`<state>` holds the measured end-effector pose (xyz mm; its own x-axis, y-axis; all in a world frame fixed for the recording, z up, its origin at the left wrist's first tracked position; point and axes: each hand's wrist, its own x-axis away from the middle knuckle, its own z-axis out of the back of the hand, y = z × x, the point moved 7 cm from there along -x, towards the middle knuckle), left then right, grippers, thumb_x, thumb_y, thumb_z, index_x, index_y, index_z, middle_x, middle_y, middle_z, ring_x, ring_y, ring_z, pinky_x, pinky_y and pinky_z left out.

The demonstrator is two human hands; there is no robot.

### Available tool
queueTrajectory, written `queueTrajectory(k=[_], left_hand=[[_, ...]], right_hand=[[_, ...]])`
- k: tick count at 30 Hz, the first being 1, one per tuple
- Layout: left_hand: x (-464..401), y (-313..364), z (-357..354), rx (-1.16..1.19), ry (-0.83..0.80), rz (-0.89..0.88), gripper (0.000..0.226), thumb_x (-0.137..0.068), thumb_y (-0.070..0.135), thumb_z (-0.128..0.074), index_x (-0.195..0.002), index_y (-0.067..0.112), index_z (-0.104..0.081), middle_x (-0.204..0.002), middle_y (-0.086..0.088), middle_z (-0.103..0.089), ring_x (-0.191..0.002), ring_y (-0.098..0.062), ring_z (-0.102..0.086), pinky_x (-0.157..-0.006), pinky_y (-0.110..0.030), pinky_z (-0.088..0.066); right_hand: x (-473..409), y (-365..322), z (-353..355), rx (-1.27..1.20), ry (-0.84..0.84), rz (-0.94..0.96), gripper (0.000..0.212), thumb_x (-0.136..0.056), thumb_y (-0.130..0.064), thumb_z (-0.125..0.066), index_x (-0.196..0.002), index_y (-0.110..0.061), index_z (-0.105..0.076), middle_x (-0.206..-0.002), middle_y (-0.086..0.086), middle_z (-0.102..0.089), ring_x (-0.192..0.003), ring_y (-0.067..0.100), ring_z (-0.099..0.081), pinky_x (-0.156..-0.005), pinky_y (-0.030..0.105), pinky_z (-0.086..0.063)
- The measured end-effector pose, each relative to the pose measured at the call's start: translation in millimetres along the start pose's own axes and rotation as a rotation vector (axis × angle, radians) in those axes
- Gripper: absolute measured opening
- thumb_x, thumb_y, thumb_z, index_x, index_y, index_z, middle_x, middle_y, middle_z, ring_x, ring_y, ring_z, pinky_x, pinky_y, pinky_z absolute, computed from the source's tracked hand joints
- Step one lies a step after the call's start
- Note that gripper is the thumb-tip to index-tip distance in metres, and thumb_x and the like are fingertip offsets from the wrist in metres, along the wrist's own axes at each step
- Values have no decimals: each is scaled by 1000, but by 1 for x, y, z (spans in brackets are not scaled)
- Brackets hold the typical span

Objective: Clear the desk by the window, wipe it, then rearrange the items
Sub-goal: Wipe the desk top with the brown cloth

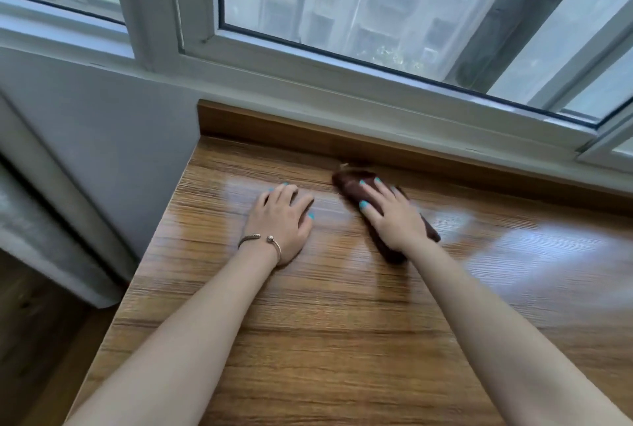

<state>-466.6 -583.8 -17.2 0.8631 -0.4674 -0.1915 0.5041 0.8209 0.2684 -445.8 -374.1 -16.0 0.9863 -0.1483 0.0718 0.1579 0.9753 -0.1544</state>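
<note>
The wooden desk (342, 305) runs under the window, its top glossy with light streaks. A dark brown cloth (346, 184) lies folded on it near the raised back edge. My right hand (394, 216) presses flat on the cloth with straight fingers, covering its middle. My left hand (282, 220) rests palm down on the bare wood to the left of the cloth, fingers slightly bent, a bracelet on the wrist. Nothing else stands on the visible desk top.
A white window frame (191, 32) and sill rise directly behind the desk's wooden back lip (274, 124). The desk's left edge drops off beside a grey wall (102, 138) and a pale curtain or panel (41, 213) at far left.
</note>
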Motion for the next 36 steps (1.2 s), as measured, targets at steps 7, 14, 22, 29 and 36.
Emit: queueTrajectory(k=[7, 14, 22, 29, 36], left_hand=[[2, -3, -2, -25, 11, 6, 54, -85, 42, -26, -133, 26, -46, -140, -3, -41, -134, -21, -30, -107, -34, -18], [1, -3, -3, 4, -14, 12, 40, -94, 38, -38, -134, 33, -41, -139, 3, -36, -133, -15, -26, -107, -32, -16], [2, 1, -2, -34, -16, 1, 41, -95, 39, -35, -134, 31, -42, -141, 0, -36, -135, -17, -25, -107, -34, -17], [1, -6, -4, -21, -51, 26, 43, -96, 41, -35, -139, 33, -37, -141, 1, -35, -136, -16, -23, -111, -34, -15], [1, 4, -4, -152, -83, 53, 45, -98, 43, -31, -142, 32, -34, -142, -1, -37, -136, -19, -26, -110, -35, -17]], right_hand=[[62, -50, -18, -67, 19, 272, 54, -92, -63, -22, -144, -51, -26, -157, -19, -18, -148, 9, -5, -119, 37, -7], [-57, -14, 2, -24, 23, 67, 44, -100, -50, -33, -144, -46, -32, -155, -7, -27, -139, 28, -26, -112, 45, -23], [82, -30, -13, -71, -72, 558, 53, -93, -64, -26, -143, -47, -33, -153, -17, -28, -144, 7, -19, -117, 29, -11], [-48, 53, 12, -12, 31, 70, 45, -101, -49, -33, -145, -43, -32, -156, -7, -27, -137, 31, -28, -109, 42, -24], [83, 51, -5, -60, -97, 534, 56, -87, -74, -20, -140, -56, -24, -151, -24, -22, -142, 4, -16, -115, 25, -9]])
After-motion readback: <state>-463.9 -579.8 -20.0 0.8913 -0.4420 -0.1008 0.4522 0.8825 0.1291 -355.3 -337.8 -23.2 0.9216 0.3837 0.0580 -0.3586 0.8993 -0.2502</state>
